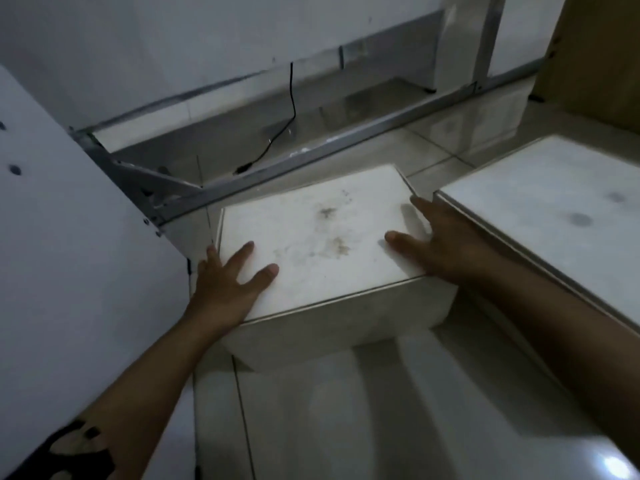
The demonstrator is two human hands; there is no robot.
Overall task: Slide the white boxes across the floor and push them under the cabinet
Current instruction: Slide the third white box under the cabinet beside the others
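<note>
A: Start at the fingers. What have they got?

B: The left hand [228, 285] lies flat on the near left corner of the white box [322, 237], fingers [242, 252] straight and spread, gripping nothing. The right hand [436, 244] is spread on the right edge of the lid, thumb on top and the other fingers running along that edge toward the far corner. Both seem to press rather than clutch.

A: And the box itself?

B: At the centre of the frame, on the tiled floor [346, 410], its far edge just short of the metal rail [311, 157] at the base of the cabinet [173, 46] across the upper part of the frame. A second white box [554, 209] sits close by at the right.

A: What could go wrong?

B: My guess is the rail. If it sits lower than the box top, the box jams against it. Flat palms could also skid over the lid instead of driving it. A black cable [292, 98] hangs in the opening with its plug near the floor, so the box may snag or trap it. The right fingers lie in the narrow gap beside the second box and could get pinched.

A: Any writing?

B: None readable. The lid carries only brownish smudges, and the white panel [52, 237] at the left shows just dark dots.
</note>
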